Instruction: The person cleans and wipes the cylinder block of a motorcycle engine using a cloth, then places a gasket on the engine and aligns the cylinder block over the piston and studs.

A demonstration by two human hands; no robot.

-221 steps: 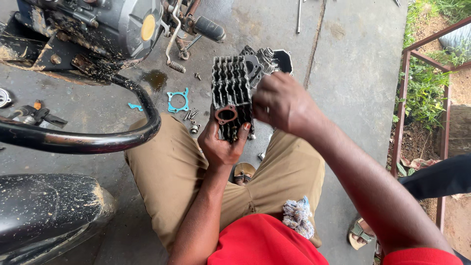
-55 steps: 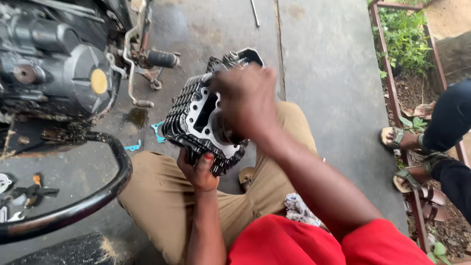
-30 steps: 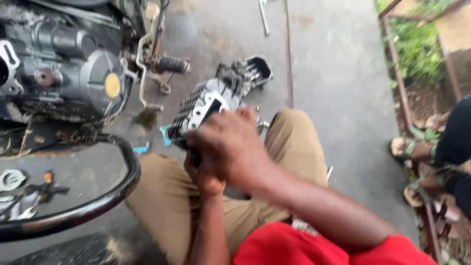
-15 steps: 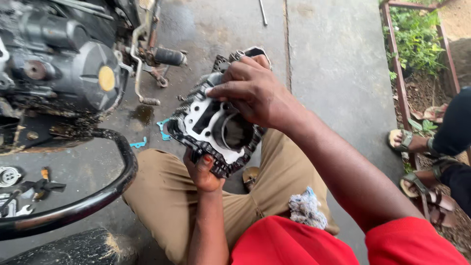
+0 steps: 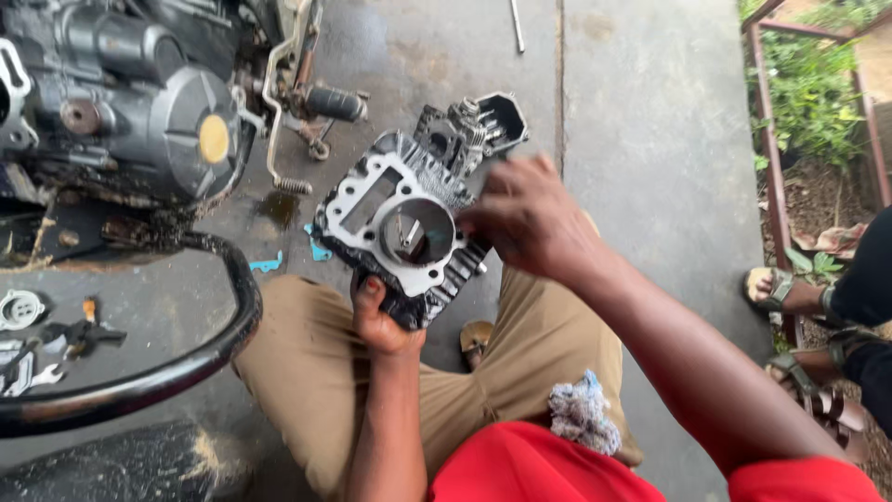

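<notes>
My left hand grips the finned engine cylinder from below, over my knees, tilting its bore up for inspection; my right hand, blurred, touches its edge, grip unclear. Motorcycle engine stands nearby.

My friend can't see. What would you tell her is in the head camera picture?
A crouching person's left hand holds up a finned metal engine cylinder block with a round bore, while the right hand touches its far edge. A motorcycle engine stands to the left on the concrete floor, and a rag lies on the person's lap.
</notes>
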